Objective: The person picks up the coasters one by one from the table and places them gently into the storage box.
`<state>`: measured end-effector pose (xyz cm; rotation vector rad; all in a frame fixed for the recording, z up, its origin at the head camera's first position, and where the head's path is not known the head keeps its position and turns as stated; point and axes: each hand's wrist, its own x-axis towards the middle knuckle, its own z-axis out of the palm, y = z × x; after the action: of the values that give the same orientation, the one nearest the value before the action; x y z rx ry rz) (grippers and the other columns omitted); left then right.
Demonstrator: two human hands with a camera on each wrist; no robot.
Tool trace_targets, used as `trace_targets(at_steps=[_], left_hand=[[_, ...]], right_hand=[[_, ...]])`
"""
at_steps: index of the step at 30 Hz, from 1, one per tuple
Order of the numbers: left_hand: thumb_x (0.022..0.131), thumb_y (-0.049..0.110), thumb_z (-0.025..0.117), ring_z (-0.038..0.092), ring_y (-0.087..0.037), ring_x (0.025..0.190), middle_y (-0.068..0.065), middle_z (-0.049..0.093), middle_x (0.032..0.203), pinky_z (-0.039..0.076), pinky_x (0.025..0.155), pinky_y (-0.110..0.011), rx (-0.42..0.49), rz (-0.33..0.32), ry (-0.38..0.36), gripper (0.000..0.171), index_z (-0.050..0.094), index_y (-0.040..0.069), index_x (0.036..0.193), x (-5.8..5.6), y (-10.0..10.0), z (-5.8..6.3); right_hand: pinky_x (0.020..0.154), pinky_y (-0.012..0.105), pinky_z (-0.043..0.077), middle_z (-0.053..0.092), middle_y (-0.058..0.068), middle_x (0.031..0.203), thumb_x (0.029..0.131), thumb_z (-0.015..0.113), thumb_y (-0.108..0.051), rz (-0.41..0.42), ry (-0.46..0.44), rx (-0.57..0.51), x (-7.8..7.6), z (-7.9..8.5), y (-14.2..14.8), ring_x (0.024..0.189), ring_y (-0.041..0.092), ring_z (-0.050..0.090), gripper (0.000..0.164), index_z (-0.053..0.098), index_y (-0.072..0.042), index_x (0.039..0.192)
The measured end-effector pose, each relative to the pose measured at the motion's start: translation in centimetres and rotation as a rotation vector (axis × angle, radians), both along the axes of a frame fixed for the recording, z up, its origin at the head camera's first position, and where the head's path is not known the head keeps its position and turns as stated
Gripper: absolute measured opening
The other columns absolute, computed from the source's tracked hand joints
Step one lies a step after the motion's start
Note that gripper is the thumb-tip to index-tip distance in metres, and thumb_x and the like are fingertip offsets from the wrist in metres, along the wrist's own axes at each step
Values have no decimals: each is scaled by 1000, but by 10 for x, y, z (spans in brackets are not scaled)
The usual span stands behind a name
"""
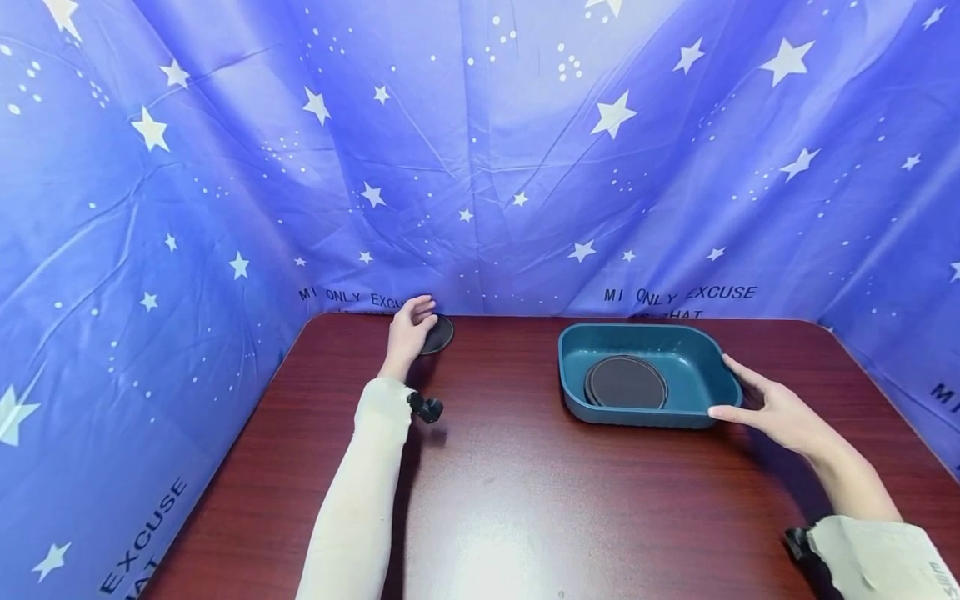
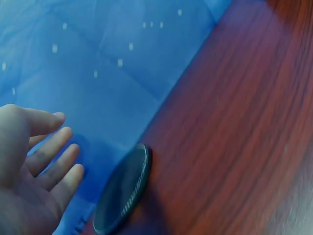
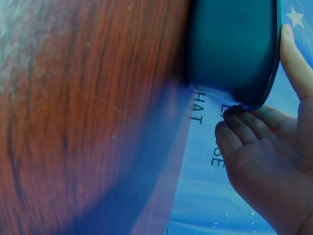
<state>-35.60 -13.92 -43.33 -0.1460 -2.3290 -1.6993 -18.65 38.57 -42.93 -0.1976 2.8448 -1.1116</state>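
Note:
Near the table's back edge, my left hand (image 1: 408, 329) hovers beside a round black coaster (image 1: 442, 336), its fingers loosely bent and holding nothing. A gap shows between that hand (image 2: 41, 176) and the coaster (image 2: 120, 193) in the left wrist view. To the right stands a teal rectangular tub (image 1: 697, 417). Dark round coasters (image 1: 628, 383), seemingly stacked, lie inside it toward its left. My right hand (image 1: 776, 412) grips the tub's right end, thumb at the near corner and fingers round the far side. In the right wrist view, fingertips (image 3: 234, 111) touch the tub's end (image 3: 234, 54).
A reddish-brown wooden table (image 1: 480, 483) carries everything. Behind it and along the sides hangs a blue-purple curtain (image 1: 480, 150) with white stars and lettering, meeting the table's back edge. Each wrist wears a small black camera mount (image 1: 426, 407).

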Motion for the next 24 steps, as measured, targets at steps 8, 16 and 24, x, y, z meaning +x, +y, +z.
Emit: trace_targets(at_steps=[8, 16, 24], left_hand=[[93, -7, 59, 48, -39, 136, -28, 55, 139, 37, 119, -45, 40, 8, 13, 45, 51, -8, 137, -3, -25, -23], [92, -9, 58, 30, -38, 148, -29, 36, 154, 24, 126, -43, 46, 5, -112, 60, 36, -9, 147, -2, -42, -42], [85, 7, 74, 27, -39, 149, -28, 27, 159, 26, 125, -45, -145, 17, -253, 87, 23, -3, 154, -1, -43, -42]], right_hand=[[109, 10, 28, 17, 34, 160, 94, 69, -33, -4, -11, -2, 0, 0, 0, 145, 54, 19, 92, 9, -14, 161], [82, -11, 17, 19, 36, 158, 93, 70, -31, 8, 2, -16, -1, 1, -1, 145, 52, 17, 92, 10, -11, 161], [85, -8, 22, 18, 35, 159, 93, 70, -32, 4, -21, -4, -2, 1, 0, 144, 55, 19, 93, 9, -13, 161]])
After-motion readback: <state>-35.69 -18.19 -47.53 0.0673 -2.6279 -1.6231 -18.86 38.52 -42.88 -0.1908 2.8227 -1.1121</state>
